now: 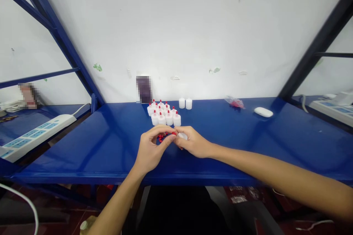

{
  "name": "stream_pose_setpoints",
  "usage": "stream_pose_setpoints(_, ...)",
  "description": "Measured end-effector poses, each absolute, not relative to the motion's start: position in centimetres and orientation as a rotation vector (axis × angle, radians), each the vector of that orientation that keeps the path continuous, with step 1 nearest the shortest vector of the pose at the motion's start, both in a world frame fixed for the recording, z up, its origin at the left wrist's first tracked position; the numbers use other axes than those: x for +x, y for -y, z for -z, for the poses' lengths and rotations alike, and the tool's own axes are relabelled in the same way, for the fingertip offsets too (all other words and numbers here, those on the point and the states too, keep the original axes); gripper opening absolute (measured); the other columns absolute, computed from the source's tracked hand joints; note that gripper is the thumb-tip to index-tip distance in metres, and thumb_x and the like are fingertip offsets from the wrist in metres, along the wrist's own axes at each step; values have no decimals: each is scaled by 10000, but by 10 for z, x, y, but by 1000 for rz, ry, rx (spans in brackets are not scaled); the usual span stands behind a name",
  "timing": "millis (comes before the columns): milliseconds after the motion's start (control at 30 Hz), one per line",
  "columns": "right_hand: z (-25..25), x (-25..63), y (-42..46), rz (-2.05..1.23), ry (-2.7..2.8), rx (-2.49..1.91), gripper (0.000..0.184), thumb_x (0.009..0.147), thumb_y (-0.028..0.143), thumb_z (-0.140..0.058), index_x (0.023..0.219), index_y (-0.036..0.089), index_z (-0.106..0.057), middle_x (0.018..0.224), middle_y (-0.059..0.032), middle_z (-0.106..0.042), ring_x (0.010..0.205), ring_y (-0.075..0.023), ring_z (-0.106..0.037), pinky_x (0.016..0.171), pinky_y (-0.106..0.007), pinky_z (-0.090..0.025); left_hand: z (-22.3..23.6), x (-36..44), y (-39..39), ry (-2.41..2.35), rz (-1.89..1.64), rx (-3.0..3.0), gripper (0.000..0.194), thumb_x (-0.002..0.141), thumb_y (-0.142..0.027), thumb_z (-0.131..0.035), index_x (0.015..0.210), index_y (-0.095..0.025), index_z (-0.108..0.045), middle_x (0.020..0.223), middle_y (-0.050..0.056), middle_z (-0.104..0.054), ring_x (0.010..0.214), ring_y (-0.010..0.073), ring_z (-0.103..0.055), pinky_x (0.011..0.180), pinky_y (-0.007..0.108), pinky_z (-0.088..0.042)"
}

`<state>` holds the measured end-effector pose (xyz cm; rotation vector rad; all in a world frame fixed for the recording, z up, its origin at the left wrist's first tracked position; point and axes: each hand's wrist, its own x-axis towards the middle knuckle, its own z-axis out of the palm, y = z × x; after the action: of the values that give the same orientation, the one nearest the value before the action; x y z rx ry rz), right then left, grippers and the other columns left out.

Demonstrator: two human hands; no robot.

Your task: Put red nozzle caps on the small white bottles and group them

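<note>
In the head view my two hands meet over the front middle of the blue table (116, 139). My right hand (194, 141) is closed around a small white bottle (182, 136), lying tilted with its top toward the left. Between thumb and forefinger, my left hand (153, 147) pinches a red cap (174, 133) at the top of that bottle. Several loose red caps (160, 138) lie on the table, partly hidden behind my left hand. Just beyond the hands stands a cluster of upright white bottles with red caps (169, 118).
Two white bottles without red caps (185, 103) stand near the wall. Farther right lie a clear plastic bag with red contents (235, 102) and a white oval case (263, 112). A power strip (38, 136) is at the left, beyond a blue metal frame (63, 44).
</note>
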<state>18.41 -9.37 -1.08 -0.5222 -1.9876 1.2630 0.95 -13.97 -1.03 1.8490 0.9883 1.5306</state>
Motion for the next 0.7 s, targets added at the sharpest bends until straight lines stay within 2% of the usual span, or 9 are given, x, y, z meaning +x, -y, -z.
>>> stream_pose_setpoints(100, 6, 185, 97, -1211, 2031, -490, 85, 841, 210, -520, 786, 161, -563, 647, 42, -495, 604, -101, -416, 591, -238, -343, 9, 13, 139, -948, -1518, 1902, 86, 845, -198, -719, 928, -211, -736, 950, 41, -709, 907, 167, -654, 830, 283, -507)
stream_pose_setpoints(200, 3, 188, 99, -1326, 2011, -445, 94, 809, 247, -521, 767, 164, -537, 654, 33, -478, 608, -108, -409, 584, -250, -330, 1, 16, 142, -952, -1485, 1979, 64, 849, -186, -708, 910, -203, -720, 927, 39, -695, 886, 162, -646, 817, 284, -503)
stream_pose_setpoints(300, 3, 192, 99, -1487, 1948, -328, 194, 810, 354, -509, 766, 165, -514, 677, 17, -460, 621, -118, -413, 590, -269, -335, -14, 17, 147, -1011, -1360, 2129, 41, 857, -187, -687, 881, -192, -719, 859, 32, -668, 793, 140, -618, 712, 258, -475)
stream_pose_setpoints(400, 4, 193, 100, -1523, 1910, -327, 325, 868, 466, -469, 793, 157, -537, 709, 6, -457, 631, -122, -420, 604, -283, -358, -27, 18, 149, -1049, -1241, 2258, 55, 856, -211, -678, 855, -191, -729, 766, 12, -622, 715, 125, -570, 657, 250, -437)
stream_pose_setpoints(533, 6, 193, 100, -1499, 1916, -377, 382, 919, 475, -452, 893, 133, -622, 735, -9, -517, 640, -125, -471, 615, -282, -387, -25, 19, 145, -1120, -1182, 2273, 102, 846, -270, -693, 795, -196, -743, 613, -25, -527, 626, 111, -497, 640, 250, -408)
stream_pose_setpoints(700, 11, 190, 98, -1470, 1897, -325, 443, 936, 514, -430, 858, 129, -635, 632, 18, -461, 542, -103, -389, 519, -258, -327, -13, 21, 137, -1129, -1162, 2089, 193, 853, -317, -672, 756, -167, -744, 552, -42, -427, 541, 86, -393, 543, 228, -360)
